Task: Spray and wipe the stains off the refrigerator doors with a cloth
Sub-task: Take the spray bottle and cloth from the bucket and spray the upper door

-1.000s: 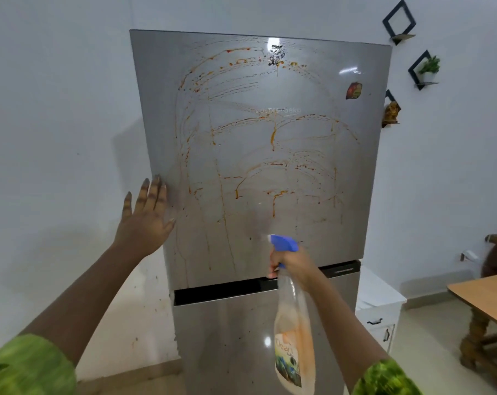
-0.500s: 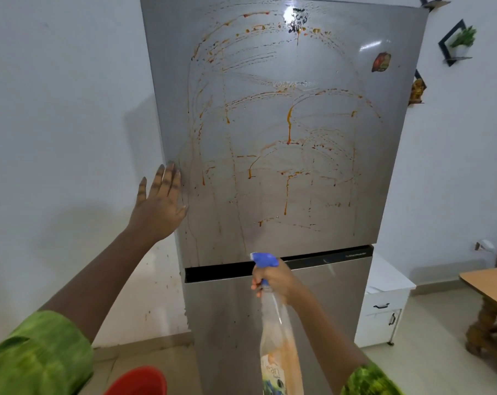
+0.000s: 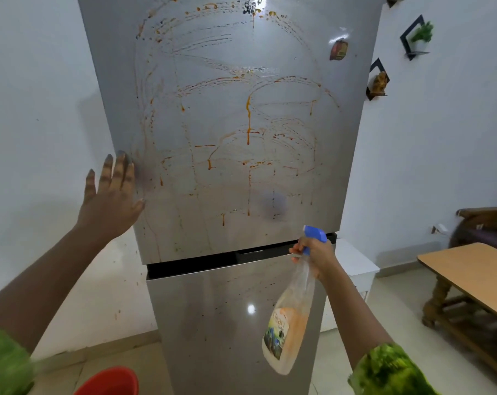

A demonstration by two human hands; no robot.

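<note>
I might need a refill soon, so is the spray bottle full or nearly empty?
Partly full. The spray bottle in the right hand shows orange liquid only in its lower body; the neck looks clear.

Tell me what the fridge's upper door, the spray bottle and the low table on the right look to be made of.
Upper door: likely brushed metal or a metal-look coating, silver-grey with glare spots.
Spray bottle: clear plastic, since orange liquid shows through; its blue trigger head looks like opaque plastic.
Low table: wood, with a pale matte top and darker turned legs.
</note>
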